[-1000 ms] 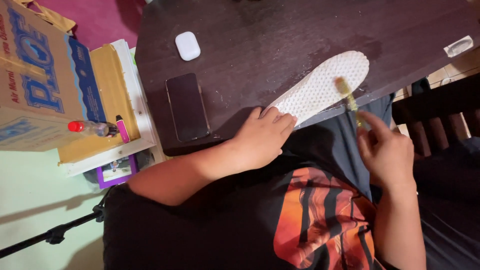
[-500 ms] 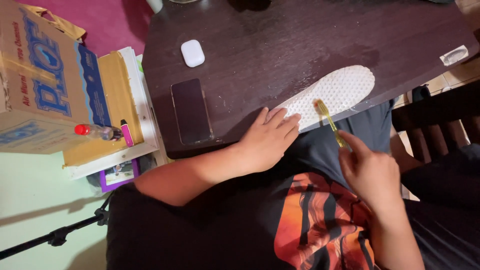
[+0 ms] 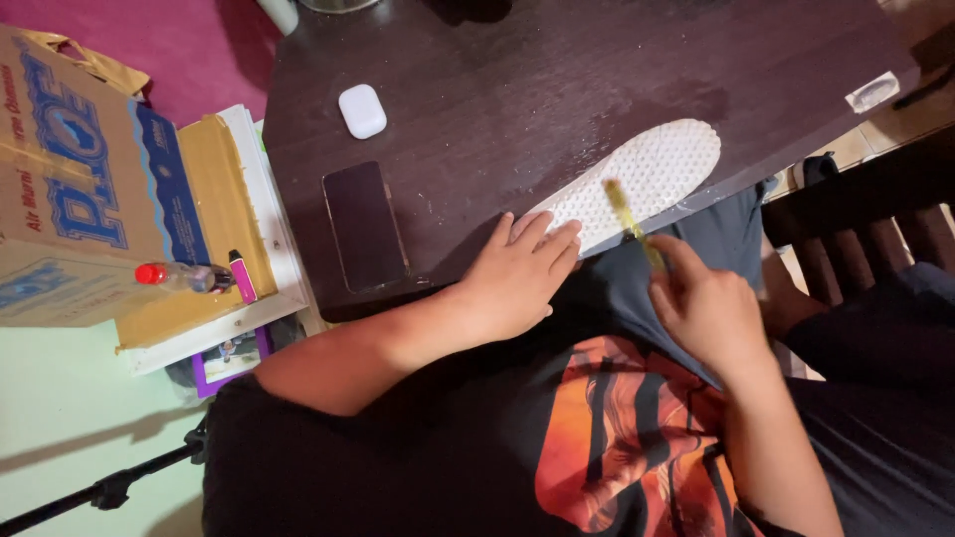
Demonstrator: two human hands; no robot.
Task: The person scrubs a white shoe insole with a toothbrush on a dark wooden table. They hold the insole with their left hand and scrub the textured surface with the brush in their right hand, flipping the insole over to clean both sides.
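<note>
On dark table (image 3: 517, 89), white insole (image 3: 647, 174) under left hand (image 3: 512, 283), right hand (image 3: 711, 313) apparently brushing

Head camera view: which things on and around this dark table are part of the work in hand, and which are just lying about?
In use:
- white insole, pinned at its near end by the left hand
- yellow-handled brush, held over the insole by the right hand

Lying about:
- dark phone
- white earbud case
- cardboard box
- small red-capped bottle
</note>
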